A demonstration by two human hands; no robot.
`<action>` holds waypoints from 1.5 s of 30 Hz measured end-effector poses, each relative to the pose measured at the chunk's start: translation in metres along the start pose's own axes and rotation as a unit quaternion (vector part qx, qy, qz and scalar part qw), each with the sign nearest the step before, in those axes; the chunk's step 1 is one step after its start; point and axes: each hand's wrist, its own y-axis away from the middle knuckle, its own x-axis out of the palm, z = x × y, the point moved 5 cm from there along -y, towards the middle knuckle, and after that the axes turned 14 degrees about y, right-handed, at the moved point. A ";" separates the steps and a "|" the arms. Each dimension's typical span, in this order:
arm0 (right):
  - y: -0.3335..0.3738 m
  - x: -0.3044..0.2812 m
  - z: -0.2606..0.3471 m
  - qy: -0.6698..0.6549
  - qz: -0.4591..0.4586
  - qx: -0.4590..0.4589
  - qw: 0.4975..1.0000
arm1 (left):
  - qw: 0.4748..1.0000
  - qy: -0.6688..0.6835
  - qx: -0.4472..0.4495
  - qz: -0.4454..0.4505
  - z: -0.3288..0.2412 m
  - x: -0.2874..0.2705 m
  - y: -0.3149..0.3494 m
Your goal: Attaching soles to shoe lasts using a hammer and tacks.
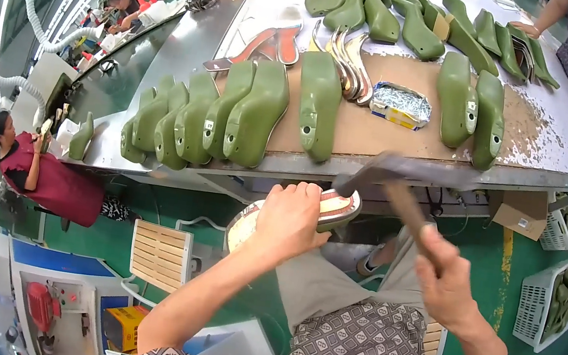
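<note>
- Head view, center of the frame: the left hand is closed over a shoe piece, its back uppermost; the piece, pale on its face with a reddish-brown border, lies aslant above the person's lap, below the front edge of the worktop.
- Right of center: the right hand is wrapped around the wooden handle of a hammer; the dark head, blurred, overlaps the toe end of the piece, and contact cannot be told.
- Upper center: on the worktop, a foil-lined box stands beside curved strips.
- Left of center: a row of green shoe lasts lines the worktop's near edge.
- Top of the frame: further green lasts lie clustered.
- Right edge: a white basket on the floor holds green lasts.
- Lower left: a slatted wooden chair.
</note>
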 end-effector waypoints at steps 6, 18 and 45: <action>-0.012 0.007 -0.003 0.036 0.059 -0.006 0.998 | 0.999 0.029 -0.021 -0.023 0.001 -0.003 0.004; 0.008 -0.028 -0.042 0.078 -0.038 0.036 0.996 | 0.999 0.030 -0.018 -0.031 -0.001 -0.002 0.001; 0.009 -0.122 -0.282 0.367 -0.131 0.249 0.887 | 0.720 0.385 0.020 -0.577 0.046 0.009 -0.020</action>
